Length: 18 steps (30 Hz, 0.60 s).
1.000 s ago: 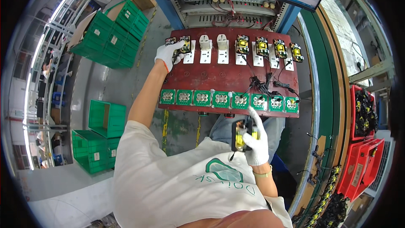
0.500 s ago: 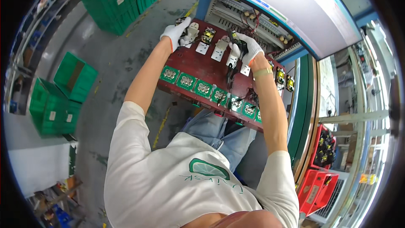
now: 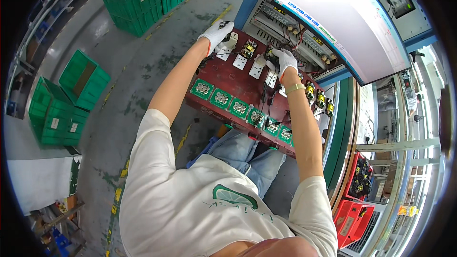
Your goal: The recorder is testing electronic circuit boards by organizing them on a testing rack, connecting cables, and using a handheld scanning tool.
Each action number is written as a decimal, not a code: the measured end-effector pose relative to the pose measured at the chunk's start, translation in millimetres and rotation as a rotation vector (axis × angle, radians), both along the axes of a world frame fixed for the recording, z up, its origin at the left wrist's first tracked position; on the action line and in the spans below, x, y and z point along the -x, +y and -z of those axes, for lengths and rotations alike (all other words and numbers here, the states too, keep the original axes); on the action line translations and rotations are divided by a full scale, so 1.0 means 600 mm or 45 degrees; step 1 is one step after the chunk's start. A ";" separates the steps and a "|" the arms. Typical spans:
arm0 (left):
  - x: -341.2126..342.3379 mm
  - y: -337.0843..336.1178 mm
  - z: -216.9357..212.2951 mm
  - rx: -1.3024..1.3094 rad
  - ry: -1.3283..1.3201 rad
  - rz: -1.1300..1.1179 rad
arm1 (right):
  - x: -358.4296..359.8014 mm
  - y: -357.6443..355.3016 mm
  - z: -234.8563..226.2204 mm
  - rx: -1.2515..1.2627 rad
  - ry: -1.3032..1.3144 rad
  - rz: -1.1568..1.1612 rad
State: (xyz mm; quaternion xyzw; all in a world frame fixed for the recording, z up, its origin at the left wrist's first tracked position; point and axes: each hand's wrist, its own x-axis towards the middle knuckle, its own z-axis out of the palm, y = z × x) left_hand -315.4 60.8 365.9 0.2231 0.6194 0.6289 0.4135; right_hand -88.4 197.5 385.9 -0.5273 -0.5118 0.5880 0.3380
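Right hand (image 3: 285, 60): gloved fingers closed on a dark circuit board (image 3: 271, 54) at the white socket row, mid far edge of the dark red worktop (image 3: 223, 72). Left hand (image 3: 217, 32): curled around a small dark piece (image 3: 222, 24), far-left corner; grip partly hidden. Step, judged: fitting or removing boards at sockets. Next move probably calls for square alignment, leads (image 3: 264, 94) kept free. Right of worktop: upper red bin (image 3: 351, 181) holding black-and-yellow parts (image 3: 362, 176); lower red bin (image 3: 342, 213), few parts visible. Left: green crates (image 3: 47, 135), contents unclear.
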 end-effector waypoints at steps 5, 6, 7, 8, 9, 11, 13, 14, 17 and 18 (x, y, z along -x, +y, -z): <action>0.042 0.022 0.031 -0.104 -0.219 0.136 | -0.010 0.006 0.015 0.120 0.166 0.013; 0.049 0.025 0.039 -0.104 -0.347 0.217 | -0.015 0.009 0.020 0.181 0.225 0.004; 0.052 0.029 0.047 -0.077 -0.464 0.242 | -0.021 0.013 0.025 0.245 0.283 -0.004; 0.054 0.034 0.053 -0.093 -0.482 0.310 | -0.023 0.020 0.028 0.317 0.333 -0.032; 0.055 0.039 0.058 -0.073 -0.431 0.310 | -0.025 0.024 0.033 0.345 0.334 -0.051; 0.059 0.039 0.064 -0.044 -0.332 0.282 | -0.022 0.033 0.043 0.263 0.186 -0.063; 0.055 0.034 0.065 -0.024 -0.283 0.247 | -0.011 0.034 0.054 0.068 -0.048 -0.060; 0.049 0.034 0.063 -0.025 -0.211 0.211 | -0.005 0.031 0.060 -0.050 -0.171 -0.050; 0.025 0.035 0.051 -0.050 0.020 0.159 | 0.003 0.015 0.075 -0.265 -0.348 -0.018; 0.017 0.035 0.045 -0.011 0.032 0.164 | -0.001 0.013 0.076 -0.309 -0.417 -0.046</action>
